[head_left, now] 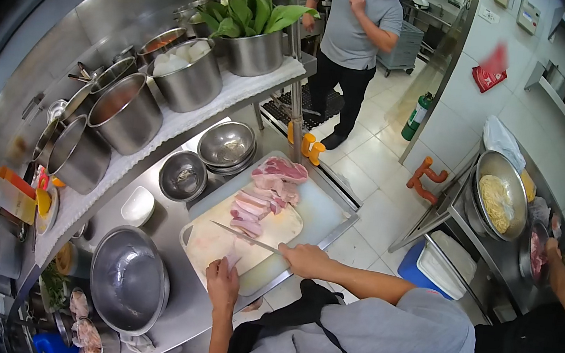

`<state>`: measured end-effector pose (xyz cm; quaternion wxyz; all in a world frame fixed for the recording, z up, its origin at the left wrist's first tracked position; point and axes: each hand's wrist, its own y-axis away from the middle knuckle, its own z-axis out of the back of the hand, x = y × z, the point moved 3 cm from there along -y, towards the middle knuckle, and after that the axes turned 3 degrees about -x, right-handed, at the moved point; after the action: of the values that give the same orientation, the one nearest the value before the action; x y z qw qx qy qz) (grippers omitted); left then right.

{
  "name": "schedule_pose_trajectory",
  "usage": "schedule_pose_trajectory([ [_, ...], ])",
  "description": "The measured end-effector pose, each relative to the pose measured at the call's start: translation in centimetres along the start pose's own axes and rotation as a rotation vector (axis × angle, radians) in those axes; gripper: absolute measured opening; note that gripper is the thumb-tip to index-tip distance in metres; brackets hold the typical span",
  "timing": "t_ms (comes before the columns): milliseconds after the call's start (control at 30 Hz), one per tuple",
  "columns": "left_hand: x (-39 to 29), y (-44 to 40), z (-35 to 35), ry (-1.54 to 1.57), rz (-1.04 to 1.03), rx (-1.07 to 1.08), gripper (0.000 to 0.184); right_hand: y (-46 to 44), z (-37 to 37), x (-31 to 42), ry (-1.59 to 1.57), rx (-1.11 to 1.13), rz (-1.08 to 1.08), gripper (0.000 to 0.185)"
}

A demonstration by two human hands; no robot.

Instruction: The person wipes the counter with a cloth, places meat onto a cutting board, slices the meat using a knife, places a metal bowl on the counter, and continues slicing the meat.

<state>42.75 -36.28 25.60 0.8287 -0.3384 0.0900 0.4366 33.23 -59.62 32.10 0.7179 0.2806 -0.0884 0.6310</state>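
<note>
A knife (243, 235) lies across the white cutting board (200, 240), its handle gripped by my right hand (299, 257). My left hand (222, 280) is closed on a small piece of meat (233, 255) near the board's front edge, just below the blade. Beyond the blade, sliced meat (250, 208) lies in a row on the board. A larger slab of meat (282, 169) is at the row's far end.
A large steel bowl (129, 277), a white dish (138, 205) and smaller bowls (227, 144) stand left of the board. Pots (127, 112) line the shelf above. One person (360, 31) stands beyond; another's hand (553, 253) is at right beside a pan.
</note>
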Motion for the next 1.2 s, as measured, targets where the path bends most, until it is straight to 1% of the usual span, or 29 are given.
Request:
schedule_pose_trajectory([
  [167,0.3,-1.2,0.9,0.040,0.056,-0.038,0.031,-0.5,-1.1,-0.5,-0.004,-0.021,0.014,0.027],
  [233,0.9,-2.0,-0.6,0.027,-0.030,0.055,0.030,-0.6,-1.6,-0.8,-0.008,-0.066,0.002,0.026],
  [267,1.0,-2.2,-1.6,-0.013,-0.089,0.125,0.025,-0.3,-2.5,-1.2,-0.002,-0.043,0.026,0.026],
  [300,1.3,-2.7,-2.3,-0.068,-0.130,0.170,0.020,-0.6,-2.9,-1.8,-0.019,-0.077,-0.002,0.023],
  [367,2.6,-3.0,-3.5,-0.102,-0.120,0.223,0.014,-1.8,-3.2,-1.8,-0.047,-0.131,0.003,0.020],
  [467,2.4,-3.8,-4.3,-0.131,-0.056,0.137,0.013,-1.5,-3.1,-2.0,-0.030,-0.122,-0.005,0.020],
  [500,2.2,-3.8,-4.4,-0.137,-0.096,0.117,0.013,-1.6,-3.3,-1.8,-0.010,-0.118,0.032,0.020],
  [533,2.2,-3.5,-4.4,-0.144,-0.143,0.111,0.014,-1.6,-3.6,-1.7,-0.015,-0.136,0.021,0.021],
  [567,1.4,-3.2,-4.0,-0.179,-0.219,0.180,0.014,-1.8,-3.4,-1.6,-0.017,-0.154,0.005,0.022],
  [600,1.2,-2.8,-3.4,-0.184,-0.193,0.177,0.014,-1.9,-3.3,-1.5,-0.009,-0.135,0.020,0.022],
  [667,0.3,-1.8,-1.6,-0.037,-0.276,-0.009,0.015,-1.9,-3.2,-1.2,0.002,-0.133,0.008,0.022],
  [700,0.1,-1.3,-0.6,-0.147,-0.188,-0.051,0.021,-1.9,-3.3,-1.2,0.001,-0.112,0.006,0.022],
  [733,0.5,-1.2,-0.5,-0.143,-0.183,-0.038,0.021,-2.2,-3.2,-1.3,0.019,-0.102,0.034,0.022],
  [767,1.2,-0.3,-0.5,-0.163,-0.108,0.041,0.024,-2.1,-3.4,-1.4,0.032,-0.084,0.052,0.022],
  [800,2.0,-0.1,-0.6,-0.181,-0.047,0.120,0.027,-2.5,-3.7,-1.7,0.019,-0.077,0.027,0.022],
  [833,2.6,0.0,-0.9,-0.171,-0.046,0.172,0.028,-2.9,-4.2,-2.1,0.036,-0.051,0.048,0.024],
  [867,3.0,0.0,-1.4,-0.147,-0.066,0.170,0.026,-3.0,-4.7,-2.8,0.052,-0.013,0.060,0.025],
  [900,3.7,0.4,-1.7,-0.124,-0.065,0.177,0.025,-3.5,-4.9,-3.4,0.053,-0.033,0.063,0.029],
  [933,4.8,0.6,-2.2,-0.186,-0.112,0.214,0.025,-3.6,-5.3,-3.9,0.055,-0.018,0.072,0.032],
  [967,4.1,-0.1,-1.0,-0.215,-0.007,0.324,0.029,-3.8,-5.5,-4.1,0.107,-0.018,0.032,0.037],
  [1000,3.9,-0.5,-0.4,-0.197,0.105,0.420,0.033,-4.0,-6.0,-4.4,0.144,-0.004,0.041,0.036],
  [1033,4.5,-0.5,-0.7,-0.184,0.116,0.470,0.035,-4.5,-7.7,-6.2,0.116,-0.019,0.111,0.036],
  [1067,4.7,-0.6,-0.3,-0.094,0.066,0.393,0.035,-4.1,-7.1,-5.5,0.131,0.041,0.120,0.034],
  [1100,3.5,-1.1,1.3,0.036,0.047,0.205,0.036,-3.0,-4.2,-2.2,0.124,0.084,0.035,0.030],
  [1133,4.2,-1.4,0.8,0.054,0.026,0.171,0.036,-2.9,-4.2,-1.8,0.138,0.025,0.045,0.029],
  [1167,3.5,-1.0,1.1,0.085,0.050,0.143,0.032,-2.6,-3.9,-1.3,0.112,-0.007,0.066,0.022],
  [1200,3.3,-1.9,1.0,0.112,0.052,0.092,0.029,-2.6,-3.8,-0.5,0.113,0.020,0.062,0.022],
])
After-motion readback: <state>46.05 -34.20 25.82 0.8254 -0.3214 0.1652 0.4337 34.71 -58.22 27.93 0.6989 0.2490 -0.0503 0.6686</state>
